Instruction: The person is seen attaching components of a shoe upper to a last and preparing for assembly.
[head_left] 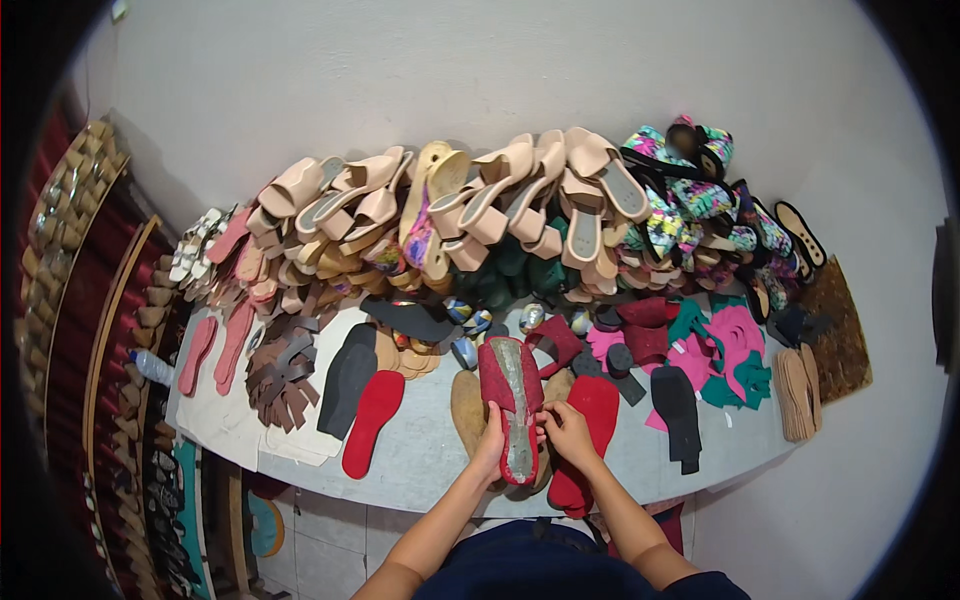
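Over the near middle of the table I hold an unfinished red sandal [519, 440], its dark red upper folded at the far end and a grey strip running down its middle. My left hand [489, 446] is closed round its left edge. On the opposite edge, the fingers of my right hand [566, 436] are bent in and pinch it. Partly behind the sandal lie brown wooden shoe lasts [467, 408]. Beside my right hand are red soles [594, 408], partly covered by my forearm. Another red sole [373, 424] lies to the left.
Beige heeled sandals [484, 190] are heaped along the wall, with patterned sandals [690, 200] at right. Brown strap pieces [283, 370], black soles [348, 377], pink cut pieces [738, 345] and tan soles [797, 393] lie across the table [430, 480]. Shelves of lasts [70, 215] stand left.
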